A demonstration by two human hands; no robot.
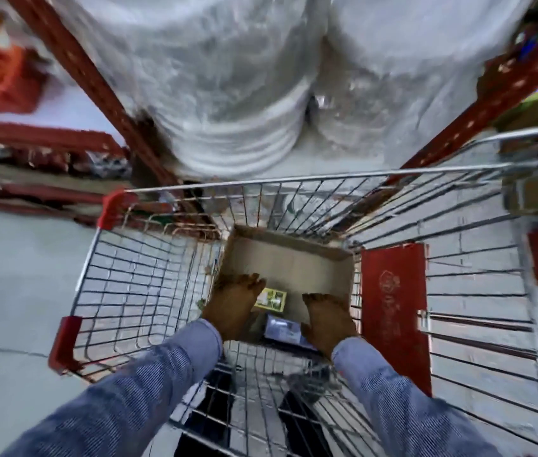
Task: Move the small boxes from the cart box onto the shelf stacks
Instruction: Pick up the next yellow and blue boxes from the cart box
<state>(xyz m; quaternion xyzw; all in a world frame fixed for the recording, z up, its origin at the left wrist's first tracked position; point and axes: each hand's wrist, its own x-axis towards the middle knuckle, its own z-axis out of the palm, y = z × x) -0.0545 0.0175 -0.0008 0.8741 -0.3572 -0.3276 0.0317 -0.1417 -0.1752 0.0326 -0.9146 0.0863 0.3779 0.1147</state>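
Both hands reach into the cardboard cart box in the wire cart, the left hand and right hand flat, grip holding nothing; between them lie small boxes, likely light, stiff, best pinched by their edges.

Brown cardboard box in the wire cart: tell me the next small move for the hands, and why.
Probably close the left hand on the small yellow-green box beside its fingers. Both hands are down inside the open brown cardboard box in the wire shopping cart, the right hand near a darker, blurred small box; neither seems gripped yet.
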